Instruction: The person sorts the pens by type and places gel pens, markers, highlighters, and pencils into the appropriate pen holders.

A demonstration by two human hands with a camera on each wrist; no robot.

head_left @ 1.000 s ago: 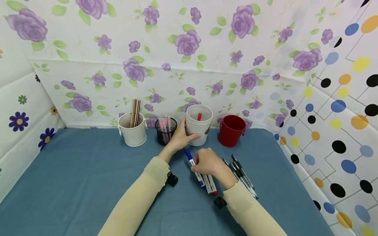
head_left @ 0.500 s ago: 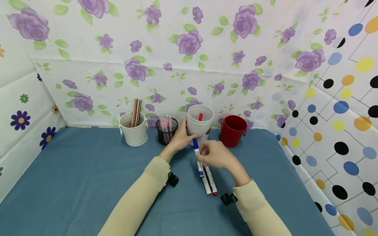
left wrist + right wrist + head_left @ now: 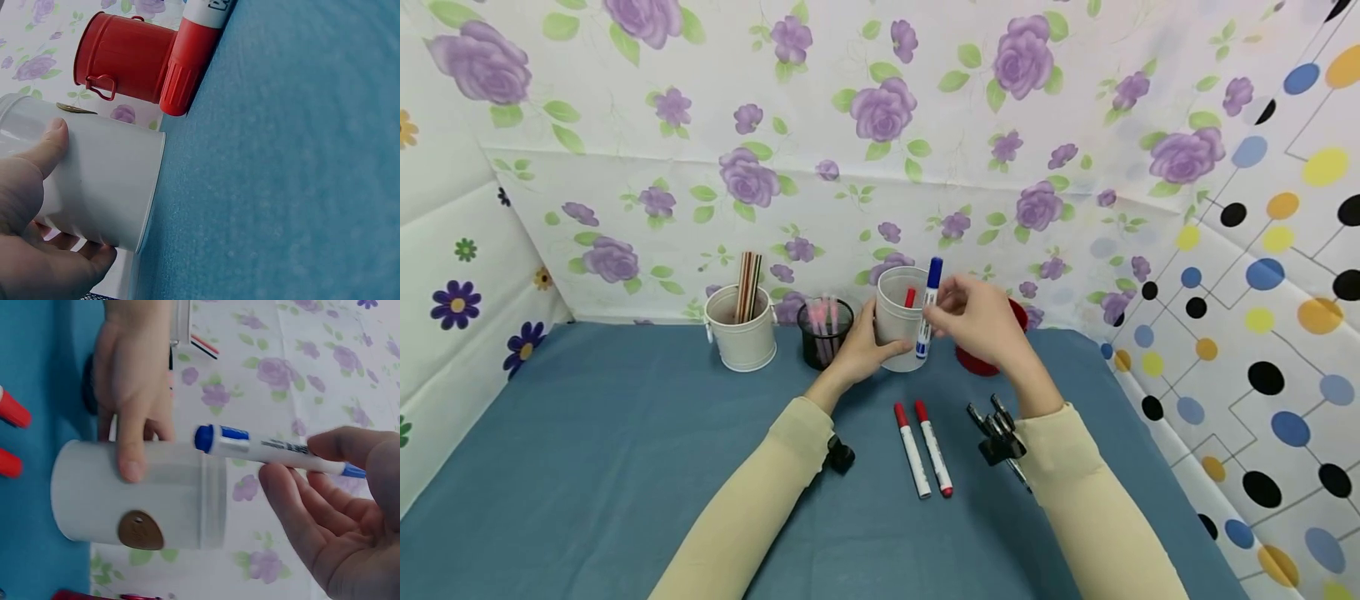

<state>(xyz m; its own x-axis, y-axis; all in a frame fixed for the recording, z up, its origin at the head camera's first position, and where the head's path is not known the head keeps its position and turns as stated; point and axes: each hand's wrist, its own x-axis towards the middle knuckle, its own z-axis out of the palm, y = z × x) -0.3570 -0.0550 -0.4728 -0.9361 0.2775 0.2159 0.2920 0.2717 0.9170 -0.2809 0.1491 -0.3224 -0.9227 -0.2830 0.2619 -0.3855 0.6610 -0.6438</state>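
My left hand (image 3: 859, 353) grips a white bucket (image 3: 897, 332) at the back, thumb on one side and fingers round the other. A red-capped marker (image 3: 910, 297) stands inside it. My right hand (image 3: 983, 321) pinches a blue-capped whiteboard marker (image 3: 932, 293) between thumb and fingers. The marker is nearly upright, in front of the bucket's right rim in the head view. In the right wrist view, the marker's blue end lies close to the rim of the white bucket (image 3: 169, 494). Two red-capped markers (image 3: 912, 454) (image 3: 935, 454) lie on the cloth in front.
Behind my right hand stands a red bucket (image 3: 976, 363), partly hidden. Several black pens (image 3: 997, 419) lie beneath the right wrist. To the left are a black mesh cup (image 3: 814, 348) with pink sticks and a white pail (image 3: 747, 346) with striped sticks. A patterned cloth backs the table.
My right hand has lifted the blue-capped marker off the table and carried it up and back to the white bucket's rim. The left hand keeps its grip on the bucket.
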